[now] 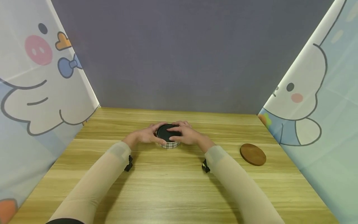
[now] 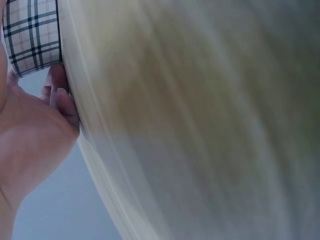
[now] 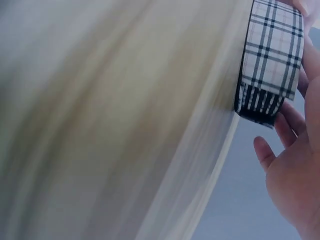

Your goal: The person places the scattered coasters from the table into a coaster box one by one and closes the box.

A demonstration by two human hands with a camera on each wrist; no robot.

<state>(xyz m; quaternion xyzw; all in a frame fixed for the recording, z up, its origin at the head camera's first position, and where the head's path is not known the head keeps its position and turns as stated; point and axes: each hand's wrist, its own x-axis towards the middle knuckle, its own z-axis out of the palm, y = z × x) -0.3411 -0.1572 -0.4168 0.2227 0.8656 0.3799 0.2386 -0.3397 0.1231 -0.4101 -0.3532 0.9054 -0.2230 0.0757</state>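
A low round box (image 1: pixel 170 145) with white, black and pink plaid sides and a black top (image 1: pixel 162 134) sits towards the back of the table. My left hand (image 1: pixel 146 135) grips it from the left, thumb at the front rim and fingers round the far side. From the right, my right hand (image 1: pixel 189 134) holds it, thumb and forefinger reaching over the black top. In the right wrist view, a black-and-white striped patch (image 3: pixel 257 102) shows beside the plaid wall (image 3: pixel 272 47). The left wrist view has the plaid side (image 2: pixel 32 35) above my left palm (image 2: pixel 35 135).
A flat round wooden disc (image 1: pixel 253 154) lies on the wood-grain table (image 1: pixel 165 186) to the right. A grey panel (image 1: pixel 179 56) rises behind the table. Cartoon-printed cloths (image 1: pixel 33 102) flank both sides. Black wrist mounts (image 1: pixel 128 164) hang under both sleeves.
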